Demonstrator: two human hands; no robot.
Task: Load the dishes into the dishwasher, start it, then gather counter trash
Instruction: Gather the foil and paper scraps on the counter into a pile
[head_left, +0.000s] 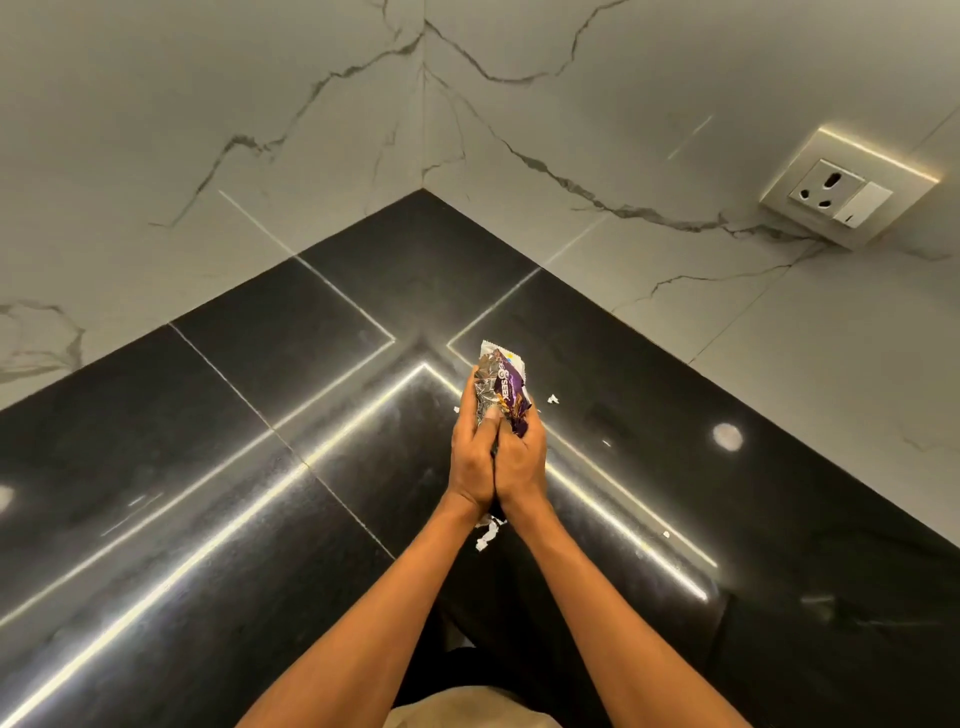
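Trash-gathering step under way. Left hand (470, 457) and right hand (522, 457) clasp the wrapper (501, 387) together. Next: collect scraps (552, 399) just beside the wrapper.

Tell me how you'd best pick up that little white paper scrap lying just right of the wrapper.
Probably pinch the small white paper scrap from straight above with thumb and forefinger. It lies flat and loose on the glossy black stone counter, apart from the crumpled purple and silver foil wrapper, so a side approach would likely just push it along.
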